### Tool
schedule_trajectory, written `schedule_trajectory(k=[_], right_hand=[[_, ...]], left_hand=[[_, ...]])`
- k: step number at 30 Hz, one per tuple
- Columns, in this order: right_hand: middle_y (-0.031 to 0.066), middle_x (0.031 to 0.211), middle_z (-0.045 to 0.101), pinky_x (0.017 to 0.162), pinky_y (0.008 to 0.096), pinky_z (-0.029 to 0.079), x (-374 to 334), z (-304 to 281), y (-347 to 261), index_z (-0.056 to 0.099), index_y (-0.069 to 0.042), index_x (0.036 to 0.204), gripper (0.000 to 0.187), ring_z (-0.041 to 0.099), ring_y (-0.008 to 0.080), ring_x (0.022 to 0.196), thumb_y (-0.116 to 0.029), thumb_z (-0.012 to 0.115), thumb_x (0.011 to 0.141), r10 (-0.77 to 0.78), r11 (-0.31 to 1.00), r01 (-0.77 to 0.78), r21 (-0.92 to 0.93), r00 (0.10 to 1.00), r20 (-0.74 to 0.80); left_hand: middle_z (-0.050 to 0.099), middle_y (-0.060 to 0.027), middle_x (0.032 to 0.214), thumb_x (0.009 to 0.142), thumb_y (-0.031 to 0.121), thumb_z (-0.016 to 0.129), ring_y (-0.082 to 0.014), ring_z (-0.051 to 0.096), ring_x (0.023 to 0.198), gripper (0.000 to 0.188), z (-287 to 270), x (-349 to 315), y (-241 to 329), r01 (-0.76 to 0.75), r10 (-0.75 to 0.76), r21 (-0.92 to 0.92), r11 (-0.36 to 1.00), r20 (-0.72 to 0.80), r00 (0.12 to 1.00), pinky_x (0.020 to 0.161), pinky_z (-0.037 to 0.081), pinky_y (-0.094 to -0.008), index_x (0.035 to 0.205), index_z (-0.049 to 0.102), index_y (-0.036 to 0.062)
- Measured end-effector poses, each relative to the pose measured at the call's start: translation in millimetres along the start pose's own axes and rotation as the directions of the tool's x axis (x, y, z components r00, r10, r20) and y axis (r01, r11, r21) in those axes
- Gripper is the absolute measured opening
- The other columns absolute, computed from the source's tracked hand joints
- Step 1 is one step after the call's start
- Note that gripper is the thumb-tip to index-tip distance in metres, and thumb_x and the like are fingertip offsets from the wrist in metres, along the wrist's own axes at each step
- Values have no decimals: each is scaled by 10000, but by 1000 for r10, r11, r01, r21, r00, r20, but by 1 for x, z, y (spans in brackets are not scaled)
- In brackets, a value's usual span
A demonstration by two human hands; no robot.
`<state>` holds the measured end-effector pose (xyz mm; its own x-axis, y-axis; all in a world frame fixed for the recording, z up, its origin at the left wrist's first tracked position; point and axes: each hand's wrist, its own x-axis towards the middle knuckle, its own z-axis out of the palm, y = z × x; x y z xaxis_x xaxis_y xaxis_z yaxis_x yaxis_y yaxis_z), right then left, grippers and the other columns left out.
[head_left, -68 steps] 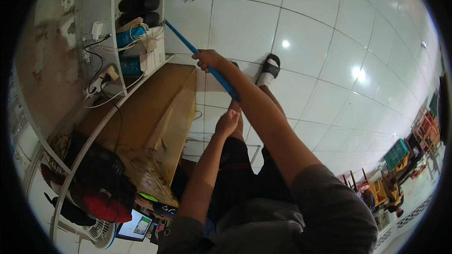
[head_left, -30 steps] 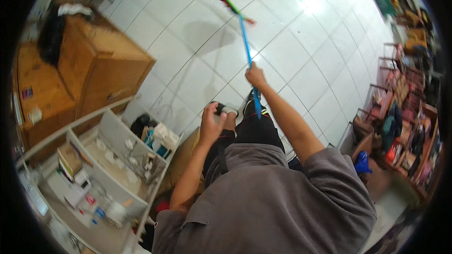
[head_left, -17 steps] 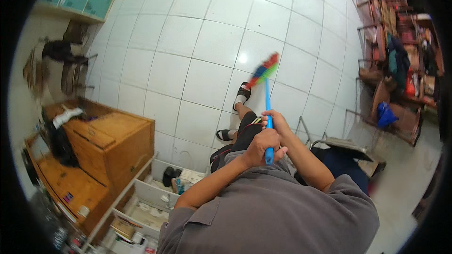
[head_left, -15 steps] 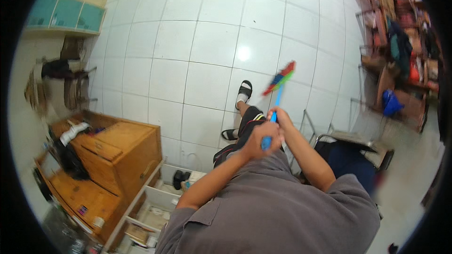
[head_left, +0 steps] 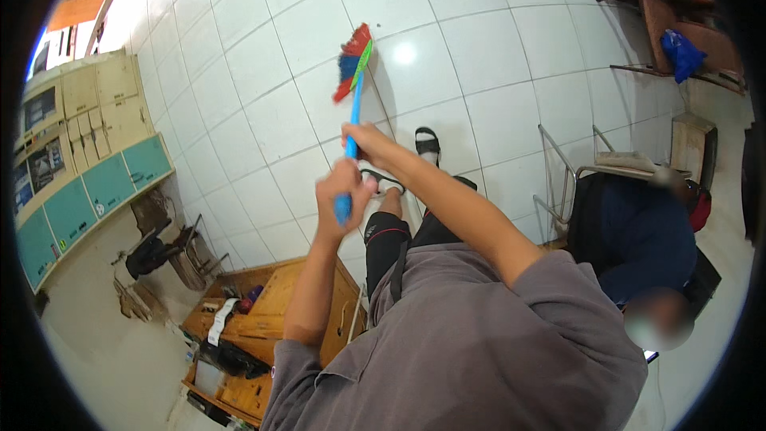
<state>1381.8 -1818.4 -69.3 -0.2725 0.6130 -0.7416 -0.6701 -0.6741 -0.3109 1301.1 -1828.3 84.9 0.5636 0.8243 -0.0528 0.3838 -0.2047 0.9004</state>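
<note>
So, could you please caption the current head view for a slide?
Left hand and right hand grip a blue-handled broom, white floor tiles below.

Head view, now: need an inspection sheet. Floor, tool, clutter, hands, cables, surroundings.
Surface: white tiled floor, shiny; a dark speck lies near the bristles.
Tool: broom with blue handle, green-edged head, red and blue bristles; floor contact unclear.
Clutter: blue bag at upper right; black bag-like item on the wooden cabinet.
Hands: both on the handle; right hand nearer the bristles, left hand near the free end.
Cables: thin pale line at lower right, possibly one; too faint to confirm.
Surroundings: teal-fronted cabinet at left, another person in dark blue at right.
</note>
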Motion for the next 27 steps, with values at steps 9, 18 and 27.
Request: schedule_trajectory(k=[9,18,27], right_hand=[[35,559,451,355,259,344,-47,-134,13,458,-75,649,137,442,123,458,-175,465,742,-9,1000,20,18,878,-479],[52,539,485,343,274,377,167,78,-31,515,-60,606,119,455,139,410,-171,533,647,-75,995,67,-75,990,-117],[57,540,507,367,249,371,83,133,-57,516,-19,634,258,472,137,409,-263,550,711,-92,985,157,74,832,-547]], left_hand=[[422,-11,583,821,149,560,-99,386,531,258,65,21,-33,221,-93,-521,824,260,961,497,312,-234,615,504,4],[371,-74,527,751,39,602,-219,398,521,305,-111,84,-120,-112,116,-27,993,205,972,728,418,-321,532,389,30],[512,-68,561,721,83,628,-173,553,573,283,-191,121,-81,-89,255,-424,901,352,900,837,417,-399,512,441,51]])
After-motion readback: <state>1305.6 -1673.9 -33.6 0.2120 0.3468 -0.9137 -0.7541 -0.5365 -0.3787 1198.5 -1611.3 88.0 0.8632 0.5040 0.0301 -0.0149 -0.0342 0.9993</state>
